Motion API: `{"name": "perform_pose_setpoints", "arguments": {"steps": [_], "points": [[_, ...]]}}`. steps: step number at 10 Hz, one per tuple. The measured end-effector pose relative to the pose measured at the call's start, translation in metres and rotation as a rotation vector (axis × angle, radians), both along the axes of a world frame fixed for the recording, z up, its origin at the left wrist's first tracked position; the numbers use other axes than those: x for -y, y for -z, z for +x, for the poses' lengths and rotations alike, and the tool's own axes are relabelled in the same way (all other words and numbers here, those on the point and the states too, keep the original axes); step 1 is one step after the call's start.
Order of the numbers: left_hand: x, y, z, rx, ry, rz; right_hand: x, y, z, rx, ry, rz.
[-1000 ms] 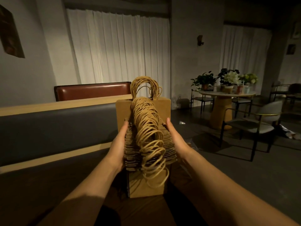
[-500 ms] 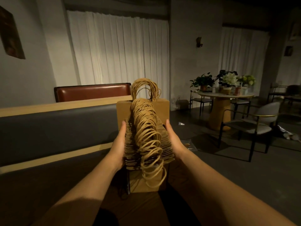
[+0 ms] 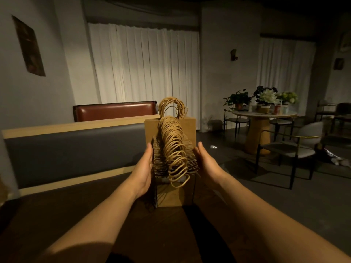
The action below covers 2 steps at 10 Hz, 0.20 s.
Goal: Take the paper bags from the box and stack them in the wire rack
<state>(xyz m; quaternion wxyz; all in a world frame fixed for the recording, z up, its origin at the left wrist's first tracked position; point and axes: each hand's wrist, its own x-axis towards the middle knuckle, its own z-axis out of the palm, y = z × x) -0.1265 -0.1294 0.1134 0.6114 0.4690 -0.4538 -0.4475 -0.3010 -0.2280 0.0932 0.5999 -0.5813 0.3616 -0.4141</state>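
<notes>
Both hands are on the job: left hand [image 3: 144, 168] lies flat, fingers straight, against the left side of the thick stack of flat brown kraft-paper bags [image 3: 174, 158], and right hand [image 3: 206, 164] mirrors it on the right side, fingers also straight, so I'm squeezing w/ palms rather than curling round anything. Stack stands on edge in the thin black wire rack [image 3: 156, 194], which sits on the dark wooden tabletop [image 3: 76, 215]; twisted tan paper-cord handles [image 3: 173, 147] flop fwd in a long coil towards me, w/ another bunch arching up at the far end. I judge I'm at the seating/squaring stage, not the fetch. To do it well: keep even pressure from both sides, nudge bags down till bottoms sit on the rack floor, and don't let the splayed middle ones fan out past the wires; handles should be left loose, since pulling them would drag single bags up. Risk as I see it: let go one side first and the lot leans. Counts: 2 hands, 1 rack, 1 stack; bags themselves too many and too tightly packed to count, dozens at a guess. Box isn't in view. Behind: 1 round pale-topped pedestal table [image 3: 262, 115] w/ approx 3 potted plants.
</notes>
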Motion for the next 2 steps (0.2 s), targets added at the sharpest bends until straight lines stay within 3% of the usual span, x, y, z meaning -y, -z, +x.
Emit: {"name": "perform_pose_setpoints", "arguments": {"steps": [2], "points": [[-0.017,-0.008,0.013,-0.011,0.031,-0.022,-0.011,-0.018,0.001,0.067,-0.097,-0.1]]}}
